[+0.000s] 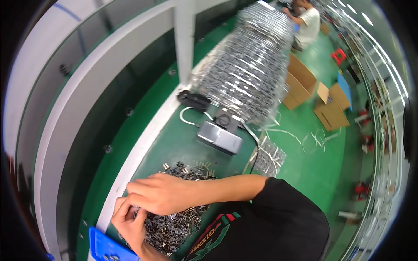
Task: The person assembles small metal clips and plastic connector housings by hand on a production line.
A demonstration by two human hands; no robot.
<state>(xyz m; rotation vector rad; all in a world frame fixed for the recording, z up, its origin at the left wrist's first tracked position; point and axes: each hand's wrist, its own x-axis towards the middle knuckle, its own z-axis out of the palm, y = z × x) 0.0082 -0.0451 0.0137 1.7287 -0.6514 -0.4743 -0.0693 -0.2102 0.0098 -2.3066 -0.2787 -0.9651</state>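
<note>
A heap of small metal parts with dark bodies and shiny pins (174, 230) lies on the green tabletop (163, 150). Over its left side my two hands meet, with their fingers bent and pressed together. My right hand (159, 193) reaches in from the right, its back turned up, and partly covers the heap. Below it is my left hand (130, 224), thumb and fingers drawn into a pinch. Whatever sits between the fingertips is hidden or too small to make out. Close to my left hand stands a blue plastic tray (99, 243) with a few dark parts in it.
Beyond the heap are a silver-grey box-shaped device (220, 138), a black object (194, 101) and cables. A tall stack of shiny plastic-wrapped trays (252, 61) fills the table's far end. Open cardboard boxes (300, 82) stand on the floor to the right; a person (309, 26) works farther off.
</note>
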